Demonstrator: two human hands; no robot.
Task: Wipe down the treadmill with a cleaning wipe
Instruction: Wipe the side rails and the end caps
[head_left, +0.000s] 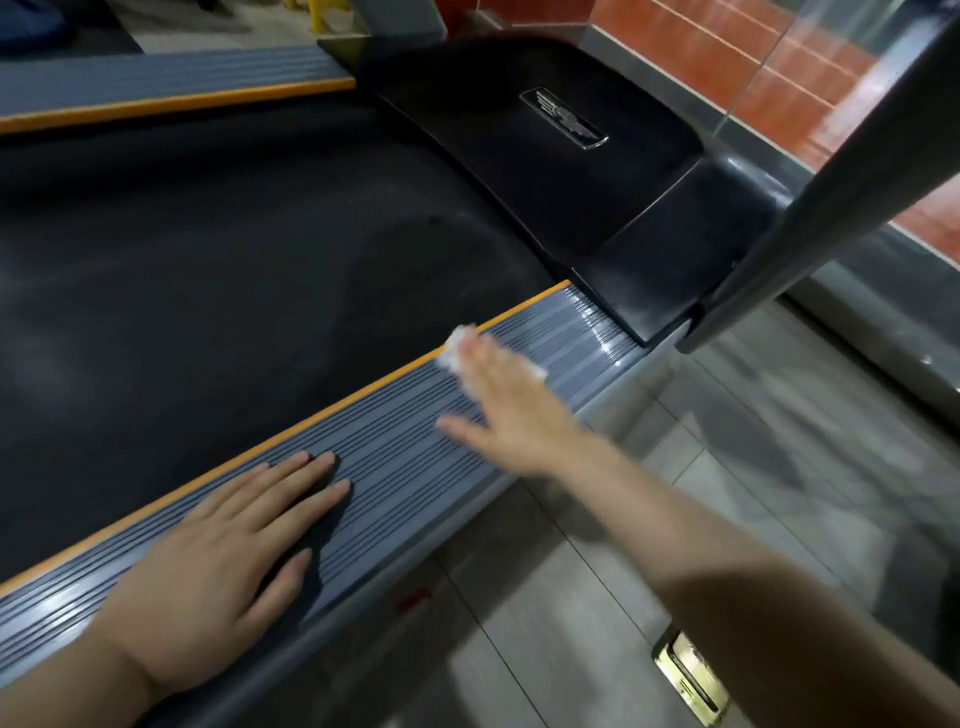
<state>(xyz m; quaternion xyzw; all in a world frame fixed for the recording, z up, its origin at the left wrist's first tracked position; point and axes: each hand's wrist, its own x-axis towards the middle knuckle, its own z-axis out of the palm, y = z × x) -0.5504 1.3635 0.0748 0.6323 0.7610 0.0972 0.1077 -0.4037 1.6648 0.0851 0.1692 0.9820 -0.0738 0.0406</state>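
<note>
Grey tiled floor (691, 519), glossy, streaked with reflections. Brass floor plate (691, 678) set into the floor, near bottom edge. Orange-red tiled wall (727, 57) at the floor's far side. Yellow object (324, 6) far beyond the floor, blurred, unidentifiable.

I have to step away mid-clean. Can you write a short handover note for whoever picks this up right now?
Left hand: flat on the grey side rail, holding nothing.
Right hand: straight fingers press the wipe on the same rail, further forward near the black motor cover.
Done: cannot tell for certain; the rail's front end looks shiny.
Left: possibly the rest of this rail, the belt, the cover and the far rail.
</note>
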